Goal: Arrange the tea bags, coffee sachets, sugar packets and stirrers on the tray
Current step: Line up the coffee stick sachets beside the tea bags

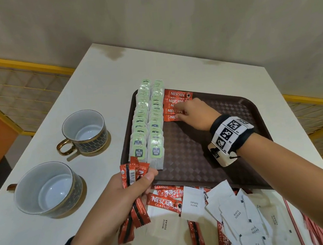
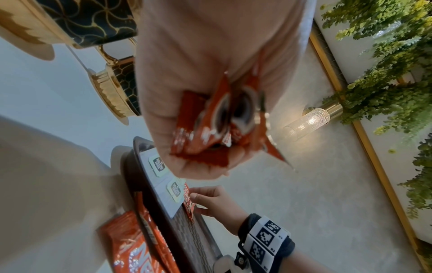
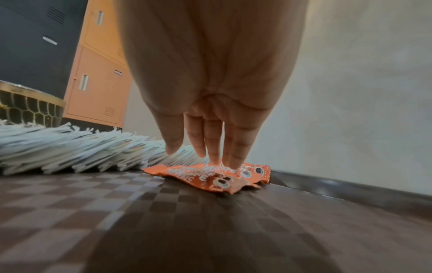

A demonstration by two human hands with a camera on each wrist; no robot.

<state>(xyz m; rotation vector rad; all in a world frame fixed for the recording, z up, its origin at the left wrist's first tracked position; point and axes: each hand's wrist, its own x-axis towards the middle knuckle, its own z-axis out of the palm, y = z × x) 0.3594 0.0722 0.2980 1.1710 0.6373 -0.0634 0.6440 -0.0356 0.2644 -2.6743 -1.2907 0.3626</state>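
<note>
White tabletop (image 1: 98, 85) under plain walls carries everything. Nearest the person, off the tray, lies the loose pile: sugar packets (image 1: 235, 214), a few red sachets (image 1: 162, 200), and stirrers (image 1: 308, 226) at the right edge. Just above that pile the left hand (image 1: 124, 193) is curled round a bunch of sachets (image 1: 131, 173), their long axes running away from the body, tops poking past the thumb toward the tray's near left corner.

Two cups (image 1: 84, 129) stand left of the brown tray (image 1: 238, 154), apart from it. On the tray, two rows of tea bags (image 1: 149, 123) run near to far along the left side. Right of them, at the far end, the sachet column (image 1: 176, 103) is started: each sachet lies crosswise, overlapping the one beyond. The right hand (image 1: 197, 113) rests straight fingers (image 3: 233, 155) on the nearest sachet, pressing, not gripping.

So the column grows toward the person, and the next slot is the bare tray just nearer than those fingertips. The supply sits near and left; a held sachet probably needs a quarter turn. The right hand is closer to the slot, the left to the stock.
</note>
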